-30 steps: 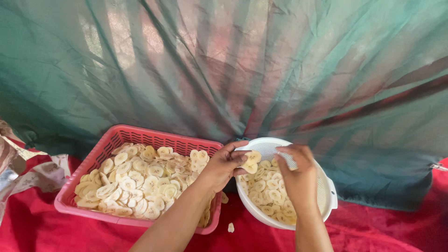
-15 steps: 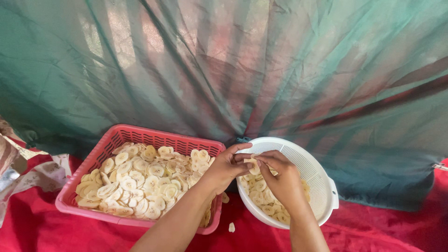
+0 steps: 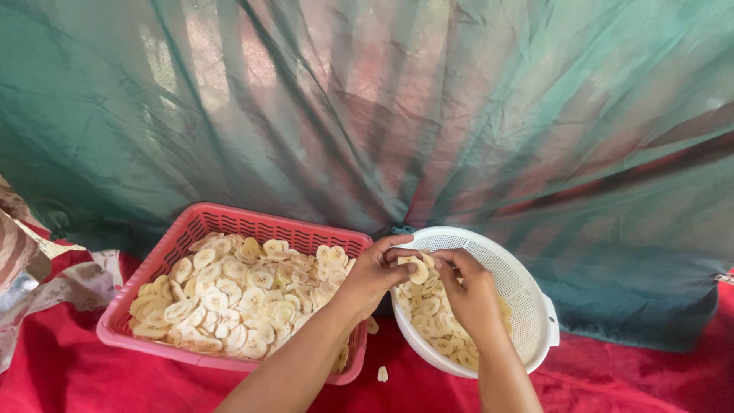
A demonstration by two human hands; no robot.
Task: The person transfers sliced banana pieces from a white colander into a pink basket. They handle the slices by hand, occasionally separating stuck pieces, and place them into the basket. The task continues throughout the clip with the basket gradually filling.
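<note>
The pale banana slices in hand sat pinched between my two hands above the near-left rim of the white colander, which stood tilted on the red cloth. My left hand was closed on the slices with the thumb over the top, and my right hand met them from the other side, its fingertips curled in and touching the same cluster; the two hands were together, nearly in contact. More slices lay heaped in the bottom of the colander, below my hands. Just beside the colander, to my left, stood a pink plastic basket filled with a spread layer of the same slices; my left forearm crossed its right corner. One stray slice lay on the red cloth between basket and colander. A green draped sheet hung behind everything, and patterned fabric showed at the far left edge.
</note>
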